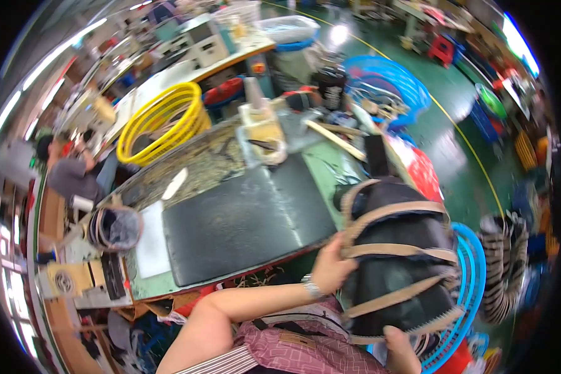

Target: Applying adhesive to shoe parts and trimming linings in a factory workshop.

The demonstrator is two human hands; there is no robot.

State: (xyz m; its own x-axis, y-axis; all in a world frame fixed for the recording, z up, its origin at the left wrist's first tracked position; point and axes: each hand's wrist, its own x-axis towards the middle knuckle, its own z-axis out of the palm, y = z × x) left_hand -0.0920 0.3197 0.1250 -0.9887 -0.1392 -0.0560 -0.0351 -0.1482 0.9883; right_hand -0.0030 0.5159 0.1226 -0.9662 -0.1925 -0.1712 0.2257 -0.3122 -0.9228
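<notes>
An unfinished black bag piece (393, 280) with several tan strips across it, some with a toothed edge, is held up over my lap at the right. My left hand (333, 268), with a metal watch on the wrist, grips its left edge; some fingers are hidden behind it. My right hand (400, 349) is at its lower edge, thumb on the front and the other fingers out of sight. Left of it, a black flat mat (249, 218) lies on the green-topped workbench (324, 168).
A blue basket (474, 268) stands right of the bag piece. On the bench are a yellow basket (196, 118), a glue-stained container (265, 134), a wooden stick (336, 140) and a white board (151, 240). A person (75, 168) sits at the far left. A blue tub (417, 87) stands beyond.
</notes>
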